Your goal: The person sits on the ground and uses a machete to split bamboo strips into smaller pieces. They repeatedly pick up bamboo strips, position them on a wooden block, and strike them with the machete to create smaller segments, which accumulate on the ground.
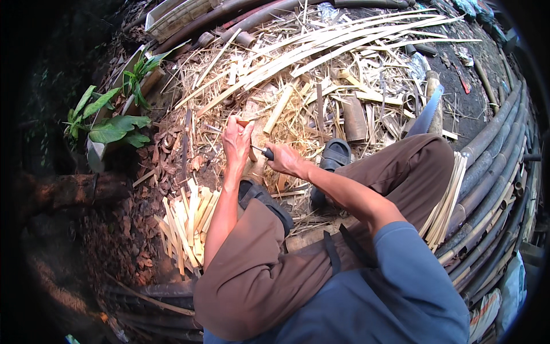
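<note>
My right hand (pixel 285 159) is closed around a black-handled tool (pixel 267 153). Its thin shaft points left toward my other hand; whether it is a blade or a rod is too small to tell. My left hand (pixel 235 142) is raised just left of it, fingers pinched together. A small reddish-brown piece (pixel 244 122) shows at those fingertips, its kind unclear. Under both hands stands a pale wooden block (pixel 255 169), between my sandalled feet. Just beyond lies a short split bamboo piece (pixel 279 109).
Long bamboo strips (pixel 321 46) lie across shavings at the far side. A bundle of short slats (pixel 189 223) is by my left leg. A handsaw (pixel 425 113) leans beyond my right knee, near stacked bamboo poles (pixel 487 172). A leafy plant (pixel 112 123) grows at left.
</note>
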Demonstrator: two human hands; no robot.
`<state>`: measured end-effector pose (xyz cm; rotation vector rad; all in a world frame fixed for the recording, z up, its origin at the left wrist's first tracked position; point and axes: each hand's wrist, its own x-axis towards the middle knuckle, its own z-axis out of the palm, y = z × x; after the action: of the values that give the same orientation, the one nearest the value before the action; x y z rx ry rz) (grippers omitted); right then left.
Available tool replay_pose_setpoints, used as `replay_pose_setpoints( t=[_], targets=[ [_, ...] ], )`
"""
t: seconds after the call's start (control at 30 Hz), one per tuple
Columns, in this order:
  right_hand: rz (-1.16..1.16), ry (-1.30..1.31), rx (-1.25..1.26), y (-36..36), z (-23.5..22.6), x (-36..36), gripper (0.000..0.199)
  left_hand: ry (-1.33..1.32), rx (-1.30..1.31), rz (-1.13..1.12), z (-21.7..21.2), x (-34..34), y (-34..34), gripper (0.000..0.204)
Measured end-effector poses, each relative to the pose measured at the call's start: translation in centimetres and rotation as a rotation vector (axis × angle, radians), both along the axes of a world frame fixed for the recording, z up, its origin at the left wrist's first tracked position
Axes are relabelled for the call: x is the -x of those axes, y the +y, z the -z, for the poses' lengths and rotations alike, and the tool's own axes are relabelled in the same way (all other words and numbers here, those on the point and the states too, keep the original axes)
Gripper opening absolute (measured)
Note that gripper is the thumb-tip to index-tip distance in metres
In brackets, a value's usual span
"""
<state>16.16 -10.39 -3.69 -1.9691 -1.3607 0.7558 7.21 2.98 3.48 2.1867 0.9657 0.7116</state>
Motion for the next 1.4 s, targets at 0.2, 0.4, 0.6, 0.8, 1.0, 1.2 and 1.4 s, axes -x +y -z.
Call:
replay_pose_setpoints(
  t=[0.2, 0.4, 0.6, 0.8, 1.0, 1.2, 1.4],
  targets=[
    [-0.035, 0.034, 0.145, 0.1, 0.0, 0.1, 0.033, 0.014, 0.004, 0.010, -0.6, 0.6, -0.1, 0.027],
    [-0.090, 0.057, 0.257, -0.2, 2.0, 0.2, 0.040, -0.012, -0.024, 0.033, -1.2, 0.0, -1.0, 0.024],
    [-0.100, 0.033, 0.198, -0.5, 3.7, 0.3, 0.040, -0.058, -0.071, 0.055, -0.8, 0.3, -1.1, 0.025],
    [-0.323, -0.338, 0.292, 0.0, 4.8, -1.5, 0.029, -0.014, -0.097, 0.013, -0.3, -0.1, -0.7, 0.024],
    [-0.148, 0.019, 0.191, -4.7, 0.5, 2.3, 0.032, -0.079, 0.348, -0.164, -2.1, 4.6, 3.3, 0.023],
    [0.018, 0.182, 0.276, -9.2, -3.6, 1.7, 0.040, -0.092, -0.115, -0.473, -4.4, 10.5, 6.2, 0.026],
    [0.153, 0.164, 0.183, -8.7, -5.7, 2.3, 0.041, -0.166, -0.129, -0.586, -2.1, 11.8, 3.3, 0.035]
  ],
)
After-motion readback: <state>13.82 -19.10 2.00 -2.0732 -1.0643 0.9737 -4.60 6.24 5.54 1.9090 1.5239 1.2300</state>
